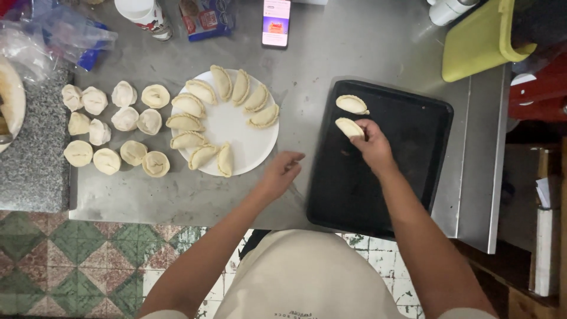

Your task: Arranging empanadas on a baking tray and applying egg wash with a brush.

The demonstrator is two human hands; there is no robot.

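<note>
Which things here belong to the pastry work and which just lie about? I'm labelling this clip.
In use: right hand setting a folded pastry on the black tray beside another pastry; left hand near the white plate; dough pieces.

Lying about: phone, yellow board, plastic bags.

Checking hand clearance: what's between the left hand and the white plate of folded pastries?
Nothing: in the head view, only bare steel table separates the empty left hand from the white plate rim.
</note>
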